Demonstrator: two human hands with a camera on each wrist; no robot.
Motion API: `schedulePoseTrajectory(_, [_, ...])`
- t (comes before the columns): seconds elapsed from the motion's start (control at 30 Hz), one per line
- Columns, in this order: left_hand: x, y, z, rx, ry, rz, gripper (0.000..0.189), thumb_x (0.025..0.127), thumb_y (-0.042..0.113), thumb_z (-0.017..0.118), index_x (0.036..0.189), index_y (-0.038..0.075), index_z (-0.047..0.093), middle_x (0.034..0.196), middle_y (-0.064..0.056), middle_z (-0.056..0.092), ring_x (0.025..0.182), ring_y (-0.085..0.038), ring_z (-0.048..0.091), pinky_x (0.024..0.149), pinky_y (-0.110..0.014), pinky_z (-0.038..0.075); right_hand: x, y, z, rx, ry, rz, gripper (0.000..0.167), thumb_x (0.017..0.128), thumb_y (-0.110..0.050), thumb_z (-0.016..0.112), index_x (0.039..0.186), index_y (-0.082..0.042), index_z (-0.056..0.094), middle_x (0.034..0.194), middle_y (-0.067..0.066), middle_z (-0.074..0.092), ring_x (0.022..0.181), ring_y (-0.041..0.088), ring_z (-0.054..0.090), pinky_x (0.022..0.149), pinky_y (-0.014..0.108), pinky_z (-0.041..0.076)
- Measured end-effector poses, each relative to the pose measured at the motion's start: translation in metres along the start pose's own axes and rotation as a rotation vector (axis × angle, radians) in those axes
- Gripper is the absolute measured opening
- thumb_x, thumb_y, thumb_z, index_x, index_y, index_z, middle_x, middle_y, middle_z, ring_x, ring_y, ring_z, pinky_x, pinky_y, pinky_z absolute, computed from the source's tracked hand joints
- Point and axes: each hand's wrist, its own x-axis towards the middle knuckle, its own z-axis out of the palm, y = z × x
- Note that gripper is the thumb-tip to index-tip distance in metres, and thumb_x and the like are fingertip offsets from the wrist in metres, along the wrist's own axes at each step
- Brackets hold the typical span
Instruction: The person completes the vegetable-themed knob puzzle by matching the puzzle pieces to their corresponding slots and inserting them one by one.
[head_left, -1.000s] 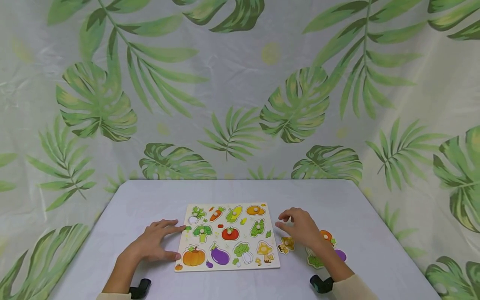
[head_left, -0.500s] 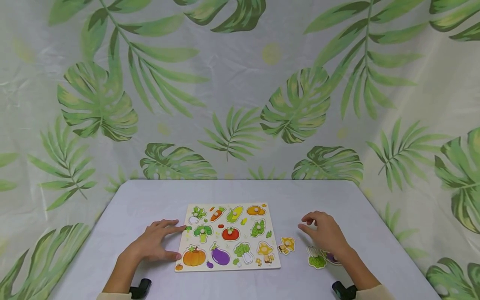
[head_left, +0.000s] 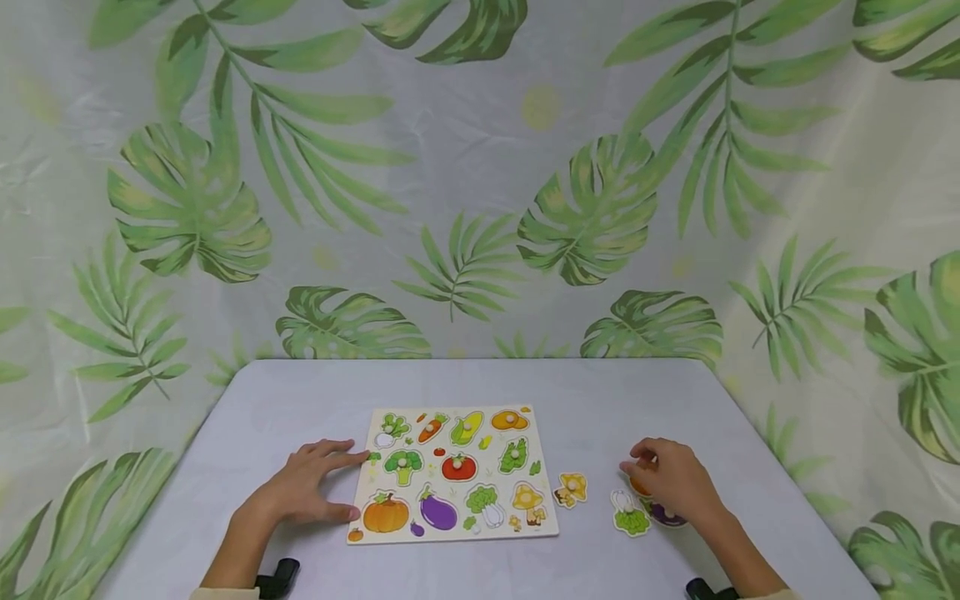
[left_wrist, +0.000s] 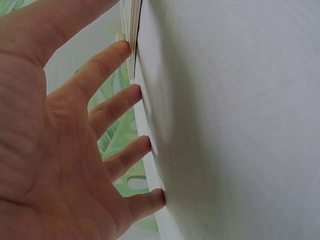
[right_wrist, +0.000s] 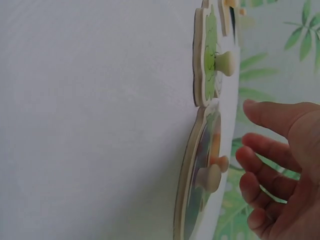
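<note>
A wooden vegetable puzzle board (head_left: 489,468) lies on the table. My left hand (head_left: 307,483) has its fingers spread, with fingertips and thumb at the board's left edge; the left wrist view shows a fingertip against the board's side (left_wrist: 133,40). To the right, my right hand (head_left: 675,482) hovers over knobbed pieces, fingers loosely bent and holding nothing. Under it are an orange piece (head_left: 639,487), partly hidden, and a purple piece (head_left: 666,515). A leafy green-and-white piece (head_left: 632,517) lies just left of them. In the right wrist view, thumb and fingers stand apart from the knobs (right_wrist: 209,178).
A mushroom piece (head_left: 573,488) lies close to the board's right edge. Several board places, such as the tomato (head_left: 459,470), carry knobs; the pumpkin picture (head_left: 386,515) and others in the front row show none. A leaf-patterned curtain (head_left: 465,167) stands behind the white table (head_left: 300,392).
My right hand has moved right and slightly down, away from the mushroom piece to above the orange and purple pieces. The left hand stays at the board's edge.
</note>
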Motion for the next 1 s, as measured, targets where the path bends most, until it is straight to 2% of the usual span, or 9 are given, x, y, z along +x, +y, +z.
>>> schedulePoseTrajectory(0.2, [0.0,0.0,0.0,-0.002,0.002,-0.02,0.088,0.068,0.063,0.084,0.145,0.028,0.06,0.156,-0.012,0.05,0.141,-0.051,0.039,0.11,-0.081,0.026,-0.005,0.009,0.002,0.015,-0.021,0.001,0.02,0.087,-0.029,0.082,0.094,-0.011,0.075,0.082,-0.003,0.068,0.073,0.012,0.056,0.059,0.026,0.046])
schedulePoseTrajectory(0.37, [0.0,0.001,-0.001,-0.007,0.001,-0.019,0.088,0.069,0.063,0.084,0.146,0.028,0.06,0.156,-0.012,0.049,0.141,-0.051,0.039,0.11,-0.082,0.025,-0.008,0.016,0.002,0.028,0.025,0.01,0.018,0.088,-0.024,0.082,0.094,-0.009,0.076,0.084,0.0,0.068,0.074,0.013,0.058,0.06,0.026,0.048])
schedulePoseTrajectory(0.47, [0.0,0.001,0.0,-0.012,0.003,-0.01,0.087,0.069,0.062,0.084,0.146,0.027,0.06,0.156,-0.013,0.049,0.14,-0.051,0.039,0.11,-0.082,0.025,-0.01,0.018,0.001,0.04,0.035,0.043,0.018,0.089,-0.023,0.08,0.093,-0.007,0.074,0.083,0.001,0.069,0.073,0.014,0.06,0.061,0.028,0.048])
schedulePoseTrajectory(0.7, [-0.001,0.001,-0.001,-0.01,0.002,-0.018,0.088,0.069,0.062,0.084,0.146,0.028,0.06,0.156,-0.012,0.049,0.142,-0.051,0.038,0.11,-0.082,0.024,-0.012,0.022,-0.004,0.06,-0.014,0.149,0.026,0.092,-0.03,0.077,0.088,-0.005,0.072,0.077,0.001,0.065,0.071,0.015,0.057,0.057,0.029,0.046])
schedulePoseTrajectory(1.0, [-0.001,0.002,-0.001,-0.01,0.0,-0.022,0.088,0.069,0.062,0.084,0.146,0.028,0.06,0.156,-0.011,0.049,0.142,-0.05,0.038,0.111,-0.08,0.026,-0.012,0.022,-0.002,0.078,-0.037,0.135,0.02,0.094,-0.022,0.075,0.091,-0.003,0.072,0.078,0.002,0.067,0.072,0.015,0.057,0.056,0.025,0.046])
